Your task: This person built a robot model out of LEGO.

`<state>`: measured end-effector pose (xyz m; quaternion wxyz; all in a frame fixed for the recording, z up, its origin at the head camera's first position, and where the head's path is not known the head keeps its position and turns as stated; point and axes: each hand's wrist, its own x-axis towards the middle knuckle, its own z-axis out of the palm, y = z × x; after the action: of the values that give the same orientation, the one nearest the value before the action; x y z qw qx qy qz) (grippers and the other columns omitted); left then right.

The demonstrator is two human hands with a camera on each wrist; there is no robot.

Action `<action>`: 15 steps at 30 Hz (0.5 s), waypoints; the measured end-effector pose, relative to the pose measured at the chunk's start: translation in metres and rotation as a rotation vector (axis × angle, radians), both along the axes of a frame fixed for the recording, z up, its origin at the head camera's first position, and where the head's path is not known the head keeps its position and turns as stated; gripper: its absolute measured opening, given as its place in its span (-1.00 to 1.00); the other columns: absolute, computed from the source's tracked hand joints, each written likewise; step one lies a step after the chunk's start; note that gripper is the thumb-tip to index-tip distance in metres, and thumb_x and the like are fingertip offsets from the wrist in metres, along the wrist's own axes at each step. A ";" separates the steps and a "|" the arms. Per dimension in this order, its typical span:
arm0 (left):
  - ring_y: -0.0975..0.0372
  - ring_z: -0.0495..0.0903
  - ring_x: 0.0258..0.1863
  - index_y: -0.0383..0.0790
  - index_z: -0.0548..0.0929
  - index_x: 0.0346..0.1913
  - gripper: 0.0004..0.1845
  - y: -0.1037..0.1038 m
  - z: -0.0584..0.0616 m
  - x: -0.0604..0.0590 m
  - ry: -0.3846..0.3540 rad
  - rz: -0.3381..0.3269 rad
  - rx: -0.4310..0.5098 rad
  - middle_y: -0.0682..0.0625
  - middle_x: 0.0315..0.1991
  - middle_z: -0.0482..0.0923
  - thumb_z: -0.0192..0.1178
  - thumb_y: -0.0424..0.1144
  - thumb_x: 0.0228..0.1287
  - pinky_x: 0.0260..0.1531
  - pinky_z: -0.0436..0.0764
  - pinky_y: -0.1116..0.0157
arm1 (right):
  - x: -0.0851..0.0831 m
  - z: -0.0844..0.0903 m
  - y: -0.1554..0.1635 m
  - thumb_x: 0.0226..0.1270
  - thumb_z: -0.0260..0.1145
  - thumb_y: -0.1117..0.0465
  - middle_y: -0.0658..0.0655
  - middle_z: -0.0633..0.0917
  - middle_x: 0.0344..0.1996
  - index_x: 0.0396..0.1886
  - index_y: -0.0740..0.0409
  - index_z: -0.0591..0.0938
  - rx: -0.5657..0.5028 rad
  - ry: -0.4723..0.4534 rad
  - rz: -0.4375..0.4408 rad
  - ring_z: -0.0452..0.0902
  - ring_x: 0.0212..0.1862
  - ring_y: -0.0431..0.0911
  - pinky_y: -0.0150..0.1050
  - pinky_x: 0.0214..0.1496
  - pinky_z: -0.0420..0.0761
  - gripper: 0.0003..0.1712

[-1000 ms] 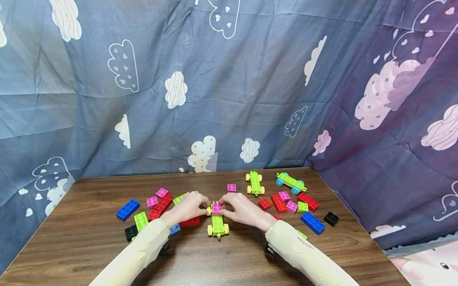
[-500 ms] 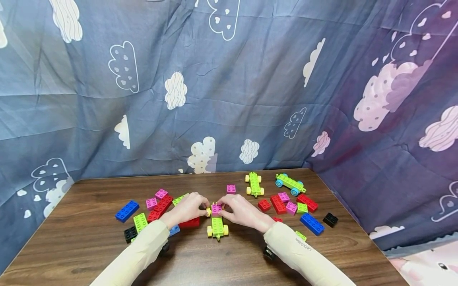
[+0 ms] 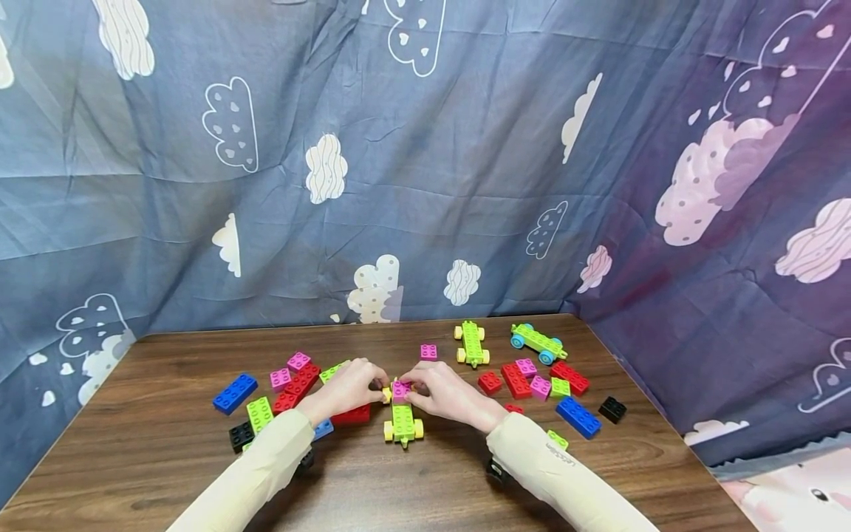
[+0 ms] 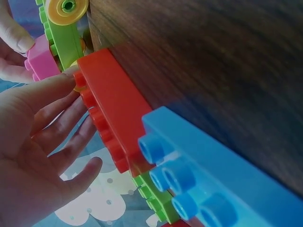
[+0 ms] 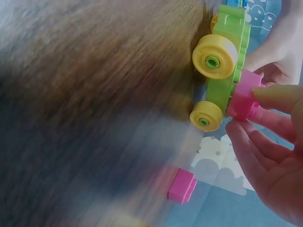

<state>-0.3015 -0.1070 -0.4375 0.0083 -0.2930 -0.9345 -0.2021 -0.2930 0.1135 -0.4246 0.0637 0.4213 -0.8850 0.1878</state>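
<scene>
Both hands are meeting over the green plastic wheeled chassis with yellow wheels (image 3: 402,421) on the wooden counter (image 3: 166,458). The right hand (image 3: 447,391) is pinching the small pink plastic brick (image 3: 401,389) at the chassis's far end; the left hand (image 3: 346,386) is steadying that end, its long axis running toward the person.

At the centre of the head view sits a lime-green plastic wheeled base with yellow wheels (image 3: 402,423), topped by a pink square plastic brick (image 3: 401,389). The dark brown wood-grain desk (image 3: 425,480) carries scattered red, blue, pink, green and black bricks. A second green wheeled base (image 3: 538,342), right of centre, has blue wheels. Cream sleeves (image 3: 266,462) cover both arms. Behind hangs a slate-blue fabric backdrop (image 3: 425,148) printed with white and pinkish clouds (some only outlined).
</scene>
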 end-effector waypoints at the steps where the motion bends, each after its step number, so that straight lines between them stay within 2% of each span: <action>1: 0.17 0.62 -0.22 -0.19 0.79 -0.20 -0.81 0.000 0.000 0.000 0.001 0.001 0.000 -0.02 -0.26 0.78 0.44 -0.21 0.14 -0.14 0.62 0.13 | 0.000 0.000 0.000 0.30 0.38 0.22 0.06 0.75 -0.22 -0.03 0.14 0.73 -0.002 0.001 0.000 0.63 -0.27 -0.16 -0.46 -0.24 0.59 -0.74; 15: 0.17 0.64 -0.24 -0.18 0.79 -0.23 -0.85 0.001 0.002 0.004 0.037 -0.002 -0.018 0.01 -0.30 0.77 0.44 -0.22 0.14 -0.20 0.62 0.17 | 0.003 0.002 -0.005 0.23 0.40 0.27 0.08 0.76 -0.23 -0.13 0.19 0.73 -0.001 0.055 0.004 0.64 -0.26 -0.09 -0.42 -0.24 0.58 -0.79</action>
<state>-0.2980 -0.1062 -0.4353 0.0230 -0.2979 -0.9356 -0.1884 -0.2904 0.1089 -0.4230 0.0880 0.4281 -0.8820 0.1765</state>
